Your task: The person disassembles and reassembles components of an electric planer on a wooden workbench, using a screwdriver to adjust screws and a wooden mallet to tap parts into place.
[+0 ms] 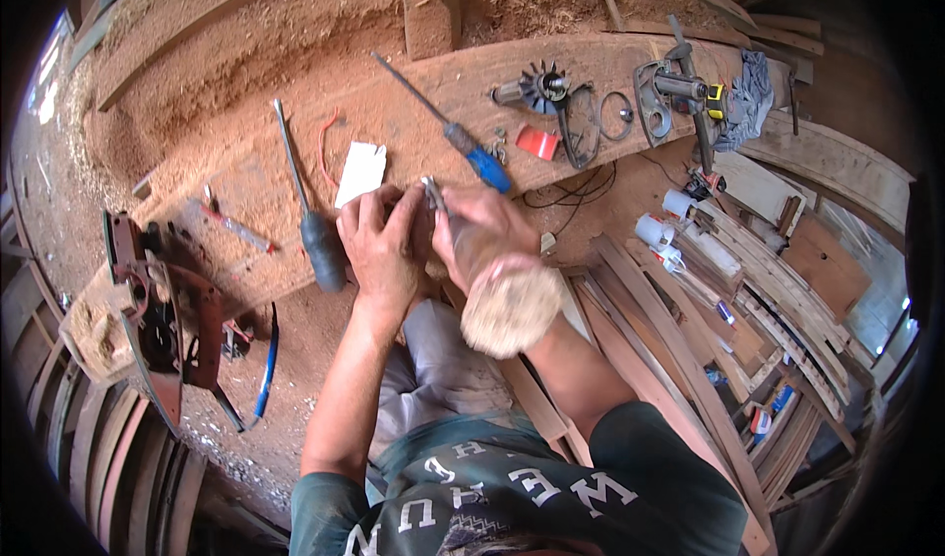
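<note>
My right hand (492,223) grips a chisel-like tool by its thick wooden handle (510,308), whose frayed top points toward me; its metal tip (429,187) is beside my left fingers. My left hand (379,246) is curled at the bench edge over something dark, mostly hidden. Just left of it lies a screwdriver with a dark grip (323,251). A white scrap (360,170) sits above my left hand, and a blue-handled screwdriver (477,162) lies above my right.
The dusty wooden bench (256,172) bears a red tool housing (197,320), a small screwdriver (246,231), a fan-bladed motor part (541,92), a red piece (537,143) and a metal tool assembly (674,86). Stacked boards (669,379) and white containers (655,229) lie at right.
</note>
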Action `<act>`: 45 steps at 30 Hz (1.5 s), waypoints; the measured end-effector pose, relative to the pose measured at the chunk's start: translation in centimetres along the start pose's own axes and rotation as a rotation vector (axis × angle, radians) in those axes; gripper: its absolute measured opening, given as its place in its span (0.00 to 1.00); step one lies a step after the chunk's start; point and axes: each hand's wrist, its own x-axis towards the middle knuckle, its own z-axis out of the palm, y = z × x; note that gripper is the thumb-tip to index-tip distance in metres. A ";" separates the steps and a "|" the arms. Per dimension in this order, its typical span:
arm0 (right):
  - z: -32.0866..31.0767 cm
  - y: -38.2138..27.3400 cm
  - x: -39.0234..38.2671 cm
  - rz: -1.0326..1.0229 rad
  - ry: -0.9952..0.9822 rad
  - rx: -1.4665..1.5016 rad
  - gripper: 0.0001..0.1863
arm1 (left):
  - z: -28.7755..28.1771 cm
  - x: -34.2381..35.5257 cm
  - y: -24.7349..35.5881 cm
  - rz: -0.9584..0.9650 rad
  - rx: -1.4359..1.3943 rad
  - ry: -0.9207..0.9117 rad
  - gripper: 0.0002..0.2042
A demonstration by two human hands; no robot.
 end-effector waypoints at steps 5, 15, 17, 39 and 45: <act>0.0 -0.8 -1.0 0.089 -0.028 0.087 0.18 | -0.1 0.1 -0.3 0.020 0.016 -0.070 0.17; 1.2 -0.8 -1.0 0.315 0.092 -0.039 0.19 | 0.2 0.4 -0.5 0.082 0.078 -0.058 0.19; 1.1 -0.6 -1.1 0.336 0.062 -0.041 0.19 | 0.3 0.5 -0.4 0.072 0.078 -0.050 0.19; 0.9 -0.3 -0.9 0.265 -0.008 -0.063 0.19 | -0.1 0.7 -0.2 0.013 0.029 -0.081 0.18; 1.6 -0.3 -1.1 0.248 0.079 -0.057 0.18 | 0.0 0.7 -0.3 0.006 0.034 -0.094 0.18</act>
